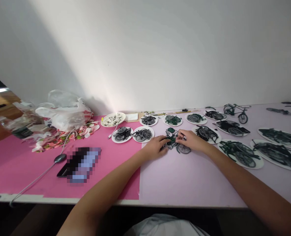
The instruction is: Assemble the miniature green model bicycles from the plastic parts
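A small dark green model bicycle [182, 148] with grey spoked wheels lies on the pale lilac part of the table, between my hands. My left hand [154, 148] curls its fingers over the rear end of the bicycle and holds it against the table; that end is partly hidden. Above the front wheel, my right hand [191, 140] pinches with thumb and forefinger close to the bicycle's front. Whatever sits between those fingertips is too small to make out. Just beyond, a small dark green piece [171, 130] lies by the bicycle.
White plates of bicycle parts [122, 141] stand around, several more to the right. A finished model bicycle [236, 111] stands at the back right. On the pink left side are a bowl of white pieces [113, 114], a phone [79, 164], a cable, petals and a plastic bag [64, 114].
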Tool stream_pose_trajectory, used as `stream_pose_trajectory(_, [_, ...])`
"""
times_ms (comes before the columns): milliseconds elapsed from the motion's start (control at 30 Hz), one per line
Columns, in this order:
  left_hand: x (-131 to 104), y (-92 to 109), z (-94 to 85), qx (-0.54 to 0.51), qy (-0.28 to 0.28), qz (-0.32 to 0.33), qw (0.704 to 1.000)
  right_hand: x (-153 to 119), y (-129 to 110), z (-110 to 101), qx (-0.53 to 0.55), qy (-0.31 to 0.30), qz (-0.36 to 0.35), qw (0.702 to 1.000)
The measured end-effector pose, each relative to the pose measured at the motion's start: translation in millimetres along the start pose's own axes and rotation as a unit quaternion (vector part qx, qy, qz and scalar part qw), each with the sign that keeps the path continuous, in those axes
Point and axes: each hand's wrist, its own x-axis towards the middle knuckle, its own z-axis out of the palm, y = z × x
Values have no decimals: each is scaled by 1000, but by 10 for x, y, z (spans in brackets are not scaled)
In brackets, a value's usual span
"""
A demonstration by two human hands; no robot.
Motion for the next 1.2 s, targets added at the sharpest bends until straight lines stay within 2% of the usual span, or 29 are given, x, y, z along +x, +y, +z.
stream_pose_trajectory(400, [6, -13, 24, 0, 3, 1, 1000, -10, -21, -4, -19, -17, 1, 1000])
stream_pose_trajectory(700, [18, -57, 68, -14, 6, -3, 1000, -18, -86, -1, -28, -11, -29, 999])
stream_pose_trajectory(933, [17, -36, 47, -19, 6, -13, 1000, 10, -33, 15, 34, -11, -32, 999])
stream_pose_trajectory(1200, [20, -32, 38, -17, 0, -15, 1000, -1, -53, 1, 32, -24, -15, 999])
